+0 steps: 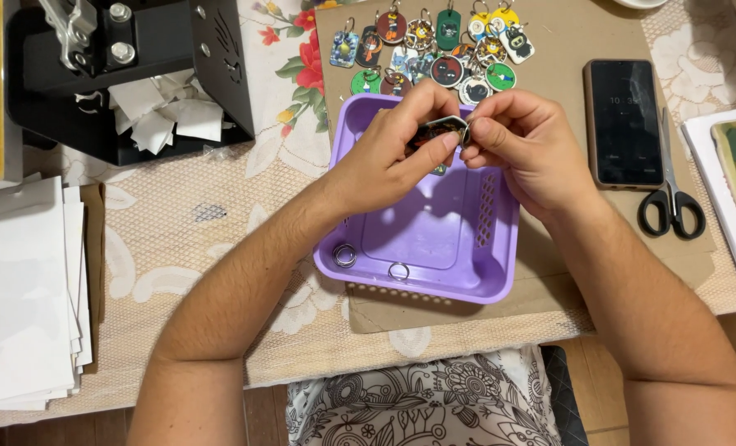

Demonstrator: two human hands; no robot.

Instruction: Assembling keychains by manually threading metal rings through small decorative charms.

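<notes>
Over a purple plastic basket (434, 281), both my hands meet. My left hand (388, 153) pinches a small dark keychain tag (434, 130) between thumb and fingers. My right hand (520, 144) grips a metal ring (465, 130) at the tag's right edge. Two loose metal rings (345, 255) lie in the basket's near corner. A cluster of finished colourful keychains (434, 45) lies on brown cardboard (558, 74) just beyond the basket.
A dark phone (624, 120) and black-handled scissors (671, 202) lie to the right on the cardboard. A black press machine (137, 58) with white paper scraps stands at the far left. Stacked white sheets (21, 289) lie at the left edge. A tray (735, 182) is at the right.
</notes>
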